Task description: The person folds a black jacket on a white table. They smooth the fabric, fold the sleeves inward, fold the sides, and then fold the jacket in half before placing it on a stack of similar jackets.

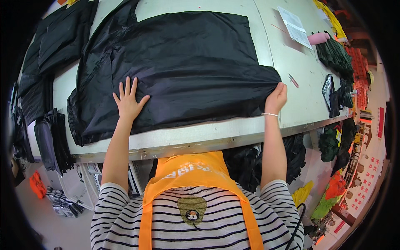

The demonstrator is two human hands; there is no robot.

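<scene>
A large sheet of black fabric [187,62] lies spread across the pale work table [287,66]. My left hand [128,102] rests flat on it with the fingers spread, near its front left part. At the fabric's right corner my right hand [276,98] pinches the edge, and creases run from that grip across the cloth. A thin bracelet sits on my right wrist. I wear a striped shirt and an orange apron.
More black fabric pieces [50,41] are stacked at the table's left, some hanging over the edge [52,141]. Paper sheets [295,26], a pink roll [318,38], dark green cloth [333,56] and a pink pen [293,80] lie at the right. Coloured cloth covers the floor at right.
</scene>
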